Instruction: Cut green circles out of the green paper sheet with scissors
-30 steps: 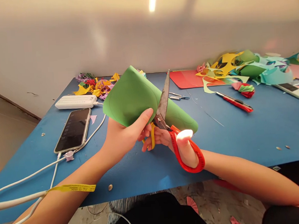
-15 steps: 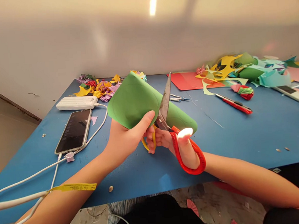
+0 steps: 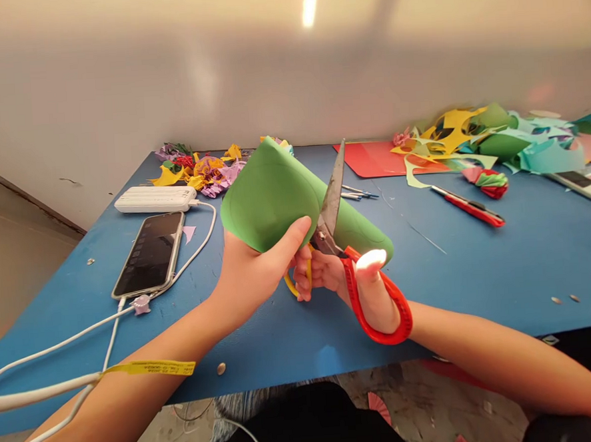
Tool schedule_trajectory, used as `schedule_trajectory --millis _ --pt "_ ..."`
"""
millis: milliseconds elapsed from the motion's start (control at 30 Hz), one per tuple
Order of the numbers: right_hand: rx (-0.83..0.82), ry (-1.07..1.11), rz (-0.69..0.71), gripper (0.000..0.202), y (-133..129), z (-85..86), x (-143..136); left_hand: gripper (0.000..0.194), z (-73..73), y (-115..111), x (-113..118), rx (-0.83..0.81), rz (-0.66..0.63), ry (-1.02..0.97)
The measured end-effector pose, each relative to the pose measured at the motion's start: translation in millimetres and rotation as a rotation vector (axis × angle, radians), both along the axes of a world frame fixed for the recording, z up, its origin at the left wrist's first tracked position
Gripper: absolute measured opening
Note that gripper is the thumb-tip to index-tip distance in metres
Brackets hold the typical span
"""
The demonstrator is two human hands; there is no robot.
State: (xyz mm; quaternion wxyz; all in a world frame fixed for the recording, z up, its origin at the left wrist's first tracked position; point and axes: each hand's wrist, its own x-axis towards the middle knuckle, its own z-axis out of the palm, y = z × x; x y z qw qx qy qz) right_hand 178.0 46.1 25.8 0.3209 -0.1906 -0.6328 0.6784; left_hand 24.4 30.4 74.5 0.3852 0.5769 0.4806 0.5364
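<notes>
Shifted slightly rightward, the left fingers (image 3: 297,233) are pinched on a curled green paper sheet (image 3: 268,194) above the blue surface (image 3: 268,353), where miscutting could be caused by slippage against red-and-yellow-handled metal scissors (image 3: 333,207) held by the right fingers (image 3: 375,293).

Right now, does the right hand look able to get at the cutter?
Probably not without letting go first: the right hand is holding the scissors, its thumb through their red handle. The way across the table to the cutter otherwise looks free, apart from a thin wire.
</notes>
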Motion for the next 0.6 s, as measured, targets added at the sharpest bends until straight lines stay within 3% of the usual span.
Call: schedule_trajectory --millis 600 --pt "-0.046 0.022 0.003 0.071 -0.4 -0.1 -0.6 0.035 -2.0 -0.5 0.7 -0.009 0.018 -0.006"
